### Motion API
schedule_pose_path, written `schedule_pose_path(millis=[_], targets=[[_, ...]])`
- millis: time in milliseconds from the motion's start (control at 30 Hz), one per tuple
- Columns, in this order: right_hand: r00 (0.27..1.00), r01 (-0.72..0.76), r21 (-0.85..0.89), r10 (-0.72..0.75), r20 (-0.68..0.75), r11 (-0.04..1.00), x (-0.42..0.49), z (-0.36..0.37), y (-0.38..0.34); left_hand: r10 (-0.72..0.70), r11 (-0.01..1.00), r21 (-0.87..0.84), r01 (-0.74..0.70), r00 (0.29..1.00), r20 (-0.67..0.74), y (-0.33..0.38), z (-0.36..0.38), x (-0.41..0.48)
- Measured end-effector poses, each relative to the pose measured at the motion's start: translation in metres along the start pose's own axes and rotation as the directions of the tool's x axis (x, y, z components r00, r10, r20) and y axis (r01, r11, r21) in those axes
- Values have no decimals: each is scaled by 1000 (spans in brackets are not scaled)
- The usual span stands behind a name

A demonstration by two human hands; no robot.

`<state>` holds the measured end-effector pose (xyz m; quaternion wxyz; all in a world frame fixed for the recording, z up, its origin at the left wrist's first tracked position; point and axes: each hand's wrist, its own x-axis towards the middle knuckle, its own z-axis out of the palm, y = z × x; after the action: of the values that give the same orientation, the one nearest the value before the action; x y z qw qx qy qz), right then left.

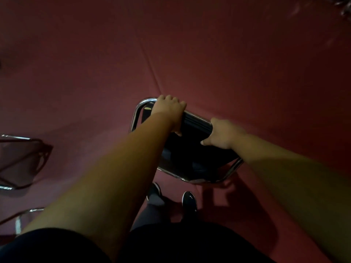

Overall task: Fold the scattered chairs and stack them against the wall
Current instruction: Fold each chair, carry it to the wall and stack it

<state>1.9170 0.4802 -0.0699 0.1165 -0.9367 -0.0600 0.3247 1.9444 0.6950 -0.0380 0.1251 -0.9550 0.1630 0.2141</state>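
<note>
A dull red floor with a smooth, mat-like surface fills almost the whole view. A thin straight seam runs across it on a slant. The light is dim and uneven: the floor is a little brighter near the middle and sinks into dark brown-red toward the upper corners. Soft dark shadows lie on it at the lower right. At the left edge stands a chrome-tube chair with a dark seat, and below it a bent chrome tube shows, cut off by the frame. Blurred shiny glints sit in the top right corner, too smeared to identify.
</note>
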Motion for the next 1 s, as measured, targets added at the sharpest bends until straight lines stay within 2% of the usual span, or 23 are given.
schedule_pose_path(millis=[167,367,667,1000], targets=[[998,-54,75,57,-32,996,15,-2,-1,76,997,17,-76,997,-12,-16,-5,35],[991,-114,116,121,-52,987,43,-13,-39,153,988,2,-153,988,22,-65,-4,70],[992,-122,-38,121,-27,992,105,-48,-131,162,980,-113,-165,986,-32,-177,27,98],[985,-165,-74,169,47,983,143,-77,-132,150,974,-177,-139,988,48,-187,19,138]])
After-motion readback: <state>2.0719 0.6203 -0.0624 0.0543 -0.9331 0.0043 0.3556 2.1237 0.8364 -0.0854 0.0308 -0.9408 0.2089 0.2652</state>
